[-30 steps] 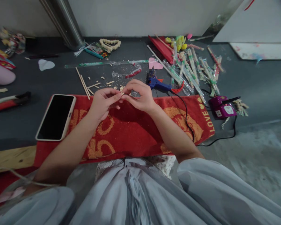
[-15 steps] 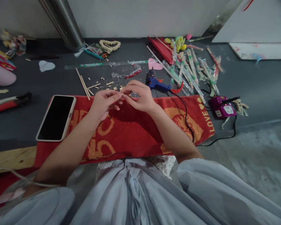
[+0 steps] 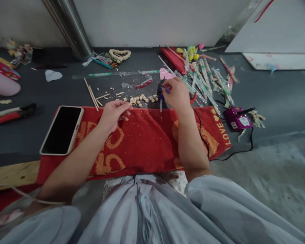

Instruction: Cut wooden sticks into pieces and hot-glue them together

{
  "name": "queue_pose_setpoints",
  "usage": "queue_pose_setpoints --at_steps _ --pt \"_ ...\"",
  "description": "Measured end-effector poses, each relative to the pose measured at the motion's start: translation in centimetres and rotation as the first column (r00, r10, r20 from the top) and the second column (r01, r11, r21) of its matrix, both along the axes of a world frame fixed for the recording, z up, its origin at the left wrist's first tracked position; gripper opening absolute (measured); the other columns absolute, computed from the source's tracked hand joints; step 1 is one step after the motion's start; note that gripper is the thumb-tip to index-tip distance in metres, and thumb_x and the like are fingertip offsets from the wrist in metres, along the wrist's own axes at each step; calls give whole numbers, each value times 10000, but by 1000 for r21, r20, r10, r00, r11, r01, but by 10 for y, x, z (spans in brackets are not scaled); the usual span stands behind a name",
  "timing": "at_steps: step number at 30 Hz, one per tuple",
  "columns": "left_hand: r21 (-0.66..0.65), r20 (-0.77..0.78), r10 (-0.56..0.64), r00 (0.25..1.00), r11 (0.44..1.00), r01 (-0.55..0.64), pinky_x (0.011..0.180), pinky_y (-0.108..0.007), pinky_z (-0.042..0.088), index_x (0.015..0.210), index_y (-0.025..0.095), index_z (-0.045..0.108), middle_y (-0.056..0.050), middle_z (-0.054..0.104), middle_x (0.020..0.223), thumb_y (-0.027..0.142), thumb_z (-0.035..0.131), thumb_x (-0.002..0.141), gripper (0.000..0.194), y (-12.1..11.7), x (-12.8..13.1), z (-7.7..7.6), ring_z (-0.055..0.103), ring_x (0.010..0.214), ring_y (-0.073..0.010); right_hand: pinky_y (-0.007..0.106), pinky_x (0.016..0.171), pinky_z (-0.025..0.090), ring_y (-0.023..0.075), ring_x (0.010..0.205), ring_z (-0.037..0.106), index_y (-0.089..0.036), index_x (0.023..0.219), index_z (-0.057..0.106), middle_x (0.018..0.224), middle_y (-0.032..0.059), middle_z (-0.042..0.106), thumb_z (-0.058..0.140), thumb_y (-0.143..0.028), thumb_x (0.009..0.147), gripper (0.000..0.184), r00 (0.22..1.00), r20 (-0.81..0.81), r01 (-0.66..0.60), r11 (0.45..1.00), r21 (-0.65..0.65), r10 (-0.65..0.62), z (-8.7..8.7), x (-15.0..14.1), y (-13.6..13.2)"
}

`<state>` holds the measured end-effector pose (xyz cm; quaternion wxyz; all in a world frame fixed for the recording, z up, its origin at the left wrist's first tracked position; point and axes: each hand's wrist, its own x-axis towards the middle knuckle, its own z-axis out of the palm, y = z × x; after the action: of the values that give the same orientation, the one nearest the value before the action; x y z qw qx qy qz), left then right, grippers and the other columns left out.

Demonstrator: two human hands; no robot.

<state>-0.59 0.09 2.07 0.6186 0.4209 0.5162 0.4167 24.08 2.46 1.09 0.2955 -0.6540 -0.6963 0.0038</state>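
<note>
My right hand [image 3: 178, 93] is closed round the blue hot glue gun [image 3: 161, 92] at the back edge of the red towel [image 3: 144, 142]. A translucent glue stick [image 3: 161, 105] pokes out of the gun toward me. Above the towel's left part, my left hand [image 3: 112, 115] keeps thumb and forefinger pinched together. Whatever is between those fingertips is too small to make out. Between the two hands, just past the towel, lies a row of small pale wooden bits [image 3: 139, 99].
A phone [image 3: 62, 130] lies on the towel's left end, with pliers [image 3: 12, 113] beyond it. Thin wooden sticks [image 3: 90, 94] rest behind my left hand. Wrapped sticks [image 3: 205, 79] are heaped at the back right, near a purple power socket [image 3: 237, 118] with a black cord.
My right hand has left my left hand's fingertips, moved right and taken hold of the glue gun, which has turned. My left hand stays in nearly the same place, pinched.
</note>
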Motion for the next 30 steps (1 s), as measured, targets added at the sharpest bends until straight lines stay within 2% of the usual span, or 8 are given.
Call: queue_pose_setpoints --at_steps 1,3,6,12,20,25,30 --pt "-4 0 -4 1000 1000 4 391 -164 448 673 148 658 -30 681 655 222 737 672 109 0 0 0 545 482 -73 460 936 434 290 1029 565 -140 1029 651 1068 165 618 555 -281 874 230 993 80 85 995 -48 -81 0 8 -2" --pt "-12 1 -14 1000 1000 14 384 -162 445 668 149 659 -27 666 621 215 733 680 100 1 0 -2 533 464 -72 510 965 409 359 1121 530 -90 1140 622 1144 217 596 639 -285 814 381 965 206 195 972 -132 -165 0 20 -7" --pt "-14 1 -23 1000 1000 23 379 -162 439 667 145 672 -31 658 610 220 743 680 104 2 -1 -3 524 451 -69 525 957 420 388 1143 529 -75 1213 602 1172 239 600 690 -274 772 492 942 286 245 944 -222 -177 0 27 -13" --pt "-12 -1 -59 998 998 59 394 -164 440 690 127 700 -53 703 709 241 756 667 129 0 -1 -3 527 476 -60 499 958 434 379 1156 542 -105 1225 607 1162 228 617 644 -332 836 452 947 297 215 931 -296 -124 -4 23 -9" --pt "-7 -5 -71 997 997 71 399 -160 430 701 123 699 -60 708 734 272 773 646 175 -1 -1 -3 524 481 -57 478 1018 384 376 1199 506 -8 1210 560 1180 272 584 559 -209 871 395 943 330 161 933 -321 -49 -17 25 0" --pt "3 0 -79 997 997 79 397 -164 429 708 124 696 -55 707 732 288 775 632 198 0 -2 -3 519 476 -57 482 1045 374 364 1199 504 -27 1241 532 1211 249 557 537 -178 862 408 961 264 154 952 -264 -82 -11 24 -2" --pt "2 -7 -75 997 997 75 396 -163 421 712 123 698 -47 694 698 276 762 648 177 -1 -2 -2 514 470 -57 458 1034 410 310 1184 539 -85 1248 494 1233 214 576 499 -195 865 399 990 19 141 977 -162 -140 -14 30 5"
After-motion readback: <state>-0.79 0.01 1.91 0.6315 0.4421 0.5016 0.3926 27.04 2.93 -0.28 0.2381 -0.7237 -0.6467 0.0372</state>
